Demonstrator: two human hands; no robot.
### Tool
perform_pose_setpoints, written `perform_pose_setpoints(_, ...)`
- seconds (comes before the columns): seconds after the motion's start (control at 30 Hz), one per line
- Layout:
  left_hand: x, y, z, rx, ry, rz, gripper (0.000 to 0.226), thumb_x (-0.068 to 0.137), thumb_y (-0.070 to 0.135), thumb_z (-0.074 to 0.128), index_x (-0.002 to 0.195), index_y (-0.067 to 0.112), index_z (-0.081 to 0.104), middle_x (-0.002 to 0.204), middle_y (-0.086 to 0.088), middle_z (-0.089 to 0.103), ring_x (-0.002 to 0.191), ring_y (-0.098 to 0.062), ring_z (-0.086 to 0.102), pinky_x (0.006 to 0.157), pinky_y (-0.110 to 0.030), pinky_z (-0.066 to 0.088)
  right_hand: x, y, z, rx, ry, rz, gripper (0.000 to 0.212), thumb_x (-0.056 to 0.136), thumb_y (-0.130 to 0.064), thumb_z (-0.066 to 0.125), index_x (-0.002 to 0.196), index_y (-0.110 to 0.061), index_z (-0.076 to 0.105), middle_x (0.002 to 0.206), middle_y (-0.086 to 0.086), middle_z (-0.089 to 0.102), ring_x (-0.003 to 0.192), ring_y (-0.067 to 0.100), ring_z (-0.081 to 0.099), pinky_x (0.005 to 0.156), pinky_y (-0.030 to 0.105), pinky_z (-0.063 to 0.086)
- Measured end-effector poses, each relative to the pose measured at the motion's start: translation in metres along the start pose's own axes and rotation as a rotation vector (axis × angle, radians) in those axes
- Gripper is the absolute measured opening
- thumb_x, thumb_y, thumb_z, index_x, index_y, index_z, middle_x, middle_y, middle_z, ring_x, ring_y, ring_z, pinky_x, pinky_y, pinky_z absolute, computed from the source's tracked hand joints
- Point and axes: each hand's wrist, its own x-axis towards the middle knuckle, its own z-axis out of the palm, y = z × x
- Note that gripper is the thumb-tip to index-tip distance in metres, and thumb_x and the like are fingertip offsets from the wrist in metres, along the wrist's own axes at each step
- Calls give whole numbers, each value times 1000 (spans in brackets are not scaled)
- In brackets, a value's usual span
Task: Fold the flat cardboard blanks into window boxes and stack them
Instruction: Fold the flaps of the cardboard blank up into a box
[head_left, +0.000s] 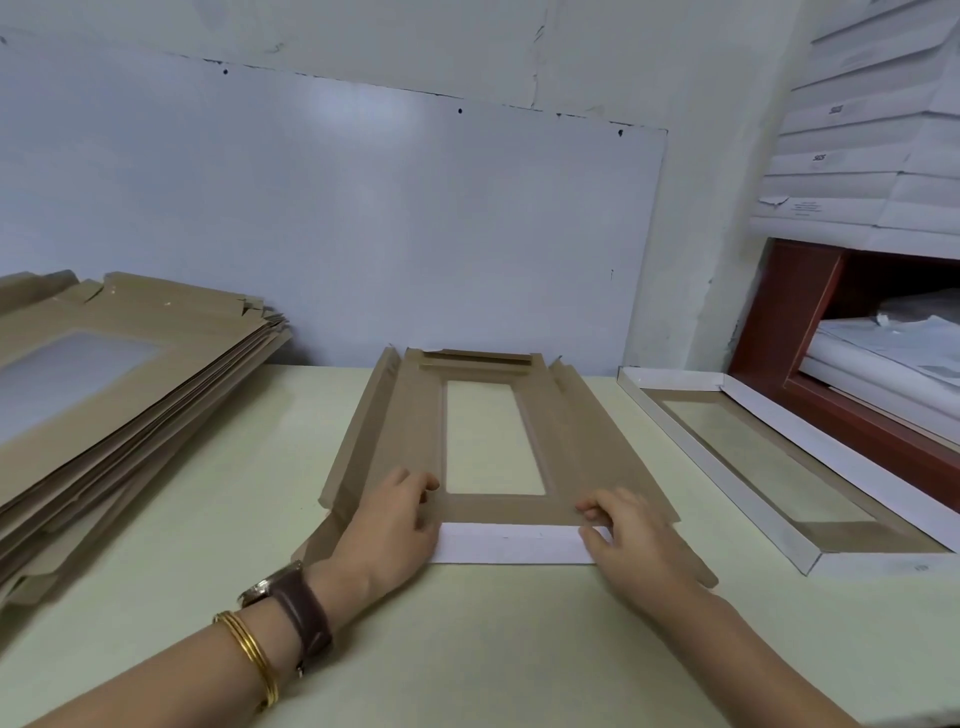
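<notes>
A brown cardboard blank (405, 431) with a clear window (491, 441) lies flat on the pale green table, brown side up. Its near flap (511, 543) is turned up and shows its white side. My left hand (392, 525) grips the left end of that flap, fingers curled over onto the brown panel. My right hand (631, 535) pinches the right end the same way. A stack of flat blanks (119, 395) lies at the left. One folded white window box (779, 478) stands at the right.
A white board leans on the wall (363, 218) behind the table. At the right, a red-brown shelf frame (795, 322) holds papers, with stacked white boxes (862, 156) above it. Bare table surface (467, 649) lies in front of my hands.
</notes>
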Motion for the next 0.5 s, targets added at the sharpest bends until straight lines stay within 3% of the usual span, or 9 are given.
perform_pose_setpoints(0.1, -7, 0, 6, 234, 22, 122, 36, 91, 17, 47, 126, 23, 49, 118, 5, 45, 113, -17, 43, 91, -27, 32, -3, 3, 3, -129, -1, -62, 27, 91, -13, 52, 116, -20, 61, 104, -8, 52, 108, 13, 40, 86, 25, 36)
perform_pose_setpoints(0.23, -12, 10, 15, 240, -86, 287, 56, 85, 7, 39, 139, 22, 39, 144, 5, 36, 132, -15, 34, 101, -20, 26, -8, -8, 13, -131, -36, -228, 33, 95, -5, 43, 124, -15, 56, 120, -4, 54, 118, 18, 44, 98, 26, 34)
perform_pose_setpoints(0.37, -13, 25, 32, 278, -205, 369, 56, 101, 27, 30, 154, 15, 16, 160, 1, 16, 146, -10, 12, 115, -19, 2, -13, -42, 28, -128, -205, -382, 48, 105, -36, 28, 146, -12, 37, 149, -3, 38, 138, 11, 30, 116, 24, 17)
perform_pose_setpoints(0.5, -12, 28, 41, 374, -359, 296, 61, 103, 35, 19, 154, 11, -5, 162, -2, -7, 148, -11, -9, 117, -23, -9, -19, -55, 38, -199, -376, -383, 75, 97, -55, 12, 155, -7, 5, 163, 4, 2, 149, 7, -3, 120, 24, -3)
